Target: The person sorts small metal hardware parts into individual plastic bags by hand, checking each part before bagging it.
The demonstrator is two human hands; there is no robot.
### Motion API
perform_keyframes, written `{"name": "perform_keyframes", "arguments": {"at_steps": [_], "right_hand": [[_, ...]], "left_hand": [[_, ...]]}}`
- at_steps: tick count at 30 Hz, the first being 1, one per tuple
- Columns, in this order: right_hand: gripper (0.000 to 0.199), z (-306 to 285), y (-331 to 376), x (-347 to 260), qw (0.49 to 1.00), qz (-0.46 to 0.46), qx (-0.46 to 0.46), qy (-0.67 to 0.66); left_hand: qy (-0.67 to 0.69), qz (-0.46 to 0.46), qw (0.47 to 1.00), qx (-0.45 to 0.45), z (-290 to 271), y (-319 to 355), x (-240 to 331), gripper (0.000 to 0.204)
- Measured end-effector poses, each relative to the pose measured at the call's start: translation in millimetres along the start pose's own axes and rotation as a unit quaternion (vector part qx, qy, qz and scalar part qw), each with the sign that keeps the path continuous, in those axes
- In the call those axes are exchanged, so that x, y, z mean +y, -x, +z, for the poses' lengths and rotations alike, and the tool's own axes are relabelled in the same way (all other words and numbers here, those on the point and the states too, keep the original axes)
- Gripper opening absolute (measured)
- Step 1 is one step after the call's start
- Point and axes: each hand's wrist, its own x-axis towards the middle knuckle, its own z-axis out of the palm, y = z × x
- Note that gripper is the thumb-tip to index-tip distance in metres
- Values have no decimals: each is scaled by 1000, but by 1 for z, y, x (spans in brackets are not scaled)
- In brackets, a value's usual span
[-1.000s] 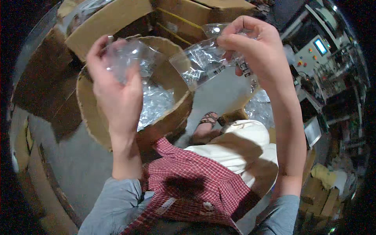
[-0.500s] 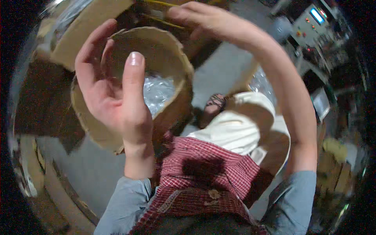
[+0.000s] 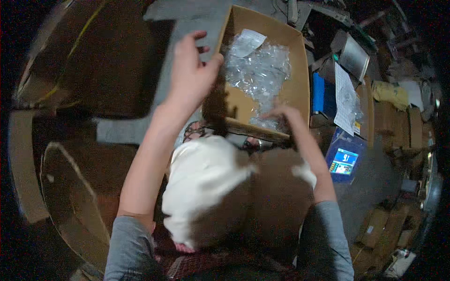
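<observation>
A rectangular cardboard box point(image 3: 300, 61) stands in front of me, with a heap of clear plastic packets point(image 3: 262, 70) inside. On top of the packets, toward the far end, lies a white paper slip point(image 3: 248, 43). My left hand point(image 3: 194, 65) is beside the box's left wall, fingers apart and loosely bent, the thumb close to the rim; it holds nothing. My right hand point(image 3: 286, 114) reaches over the near right corner to the packets. Motion smears its fingers, so I cannot see whether they grip anything.
Right of the box are a blue object point(image 3: 318, 93), a printed sheet point(image 3: 344, 100) and a blue device with a lit screen point(image 3: 344, 161). A large round cardboard container point(image 3: 70, 187) stands at the lower left. White cloth point(image 3: 201, 173) covers my lap. Cardboard pieces point(image 3: 389, 225) lie at right.
My view has swung right, from the round cardboard container to the rectangular box. Both hands have moved over to this box, the right one into it.
</observation>
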Motion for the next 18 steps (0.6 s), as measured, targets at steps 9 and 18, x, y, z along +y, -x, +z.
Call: {"name": "perform_keyframes", "arguments": {"at_steps": [9,18], "right_hand": [[27,80,-47,-58,922,-162,147,318],[45,-9,44,-168,840,-124,96,-519]], "left_hand": [[41,-127,953,-272,114,-7,-127,16],[174,-310,907,-225,95,-27,-140,41]]}}
